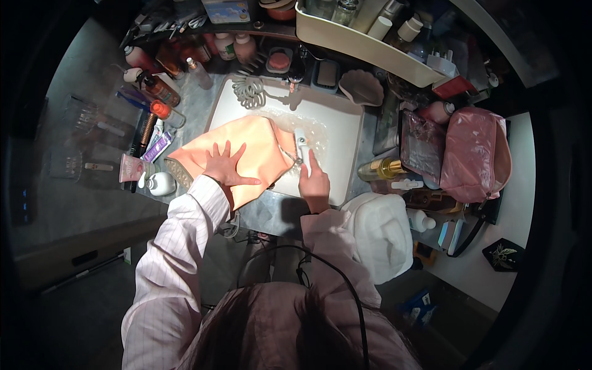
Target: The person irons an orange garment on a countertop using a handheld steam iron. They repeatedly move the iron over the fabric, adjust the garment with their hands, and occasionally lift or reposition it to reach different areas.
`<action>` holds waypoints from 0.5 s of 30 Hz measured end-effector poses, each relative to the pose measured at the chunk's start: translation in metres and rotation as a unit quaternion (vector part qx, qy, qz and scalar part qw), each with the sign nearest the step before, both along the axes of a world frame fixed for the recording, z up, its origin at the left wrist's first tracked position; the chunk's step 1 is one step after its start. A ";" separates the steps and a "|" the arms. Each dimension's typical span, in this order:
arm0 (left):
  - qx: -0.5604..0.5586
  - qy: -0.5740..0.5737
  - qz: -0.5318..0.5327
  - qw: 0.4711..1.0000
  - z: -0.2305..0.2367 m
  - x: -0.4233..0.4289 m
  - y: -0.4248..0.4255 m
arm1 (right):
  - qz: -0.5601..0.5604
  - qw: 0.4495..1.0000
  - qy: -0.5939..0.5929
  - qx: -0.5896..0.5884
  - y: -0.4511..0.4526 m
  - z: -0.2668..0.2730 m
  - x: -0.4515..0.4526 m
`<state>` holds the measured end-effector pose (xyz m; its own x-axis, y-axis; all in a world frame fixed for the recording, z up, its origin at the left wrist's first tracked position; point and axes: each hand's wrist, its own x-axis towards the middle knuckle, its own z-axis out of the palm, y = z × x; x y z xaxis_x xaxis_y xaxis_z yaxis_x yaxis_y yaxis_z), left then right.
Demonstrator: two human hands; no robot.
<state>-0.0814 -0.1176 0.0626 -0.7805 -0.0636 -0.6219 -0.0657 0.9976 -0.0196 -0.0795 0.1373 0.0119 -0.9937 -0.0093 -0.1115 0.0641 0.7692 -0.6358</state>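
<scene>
My left hand (224, 164) lies flat with spread fingers on a peach-coloured bag (259, 143), pressing it but not gripping it. The bag rests across the left part of a white sink (344, 180) and its grey counter edge. A bumpy, light-toned panel shows at its lower left end, and a dark seam or zip runs along its right side. In my right hand (315, 185) is a slim white tool (303, 144), its head against the bag's right edge; I cannot tell its exact kind. Shallow rippling water (319, 132) shows in the basin beyond them.
A coiled grey hose (249, 90) and a faucet (296, 76) stand at the sink's back. Pump bottles (159, 90) and tubes (157, 148) crowd the left. At right are a white towel (381, 236), a gold-capped bottle (381, 169) and a pink pouch (474, 155).
</scene>
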 end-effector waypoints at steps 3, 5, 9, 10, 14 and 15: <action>-0.017 -0.032 0.000 0.999 -0.011 -0.003 -0.001 | 0.005 0.997 0.008 -0.071 -0.004 0.000 -0.008; -0.041 -0.043 -0.013 0.998 -0.018 -0.004 0.001 | 0.054 0.997 -0.017 -0.059 -0.020 -0.004 -0.023; -0.048 -0.059 0.003 0.997 -0.031 -0.003 0.004 | 0.078 0.996 0.031 0.035 -0.051 -0.013 -0.051; -0.050 -0.053 0.006 0.997 -0.033 -0.002 0.005 | 0.079 0.993 0.069 0.052 -0.051 -0.015 -0.049; -0.061 -0.058 0.015 0.996 -0.042 -0.002 0.006 | 0.135 0.988 -0.010 0.080 -0.036 -0.017 -0.023; -0.069 -0.060 0.017 0.996 -0.044 -0.003 0.006 | 0.132 0.988 -0.002 0.077 -0.035 -0.017 -0.020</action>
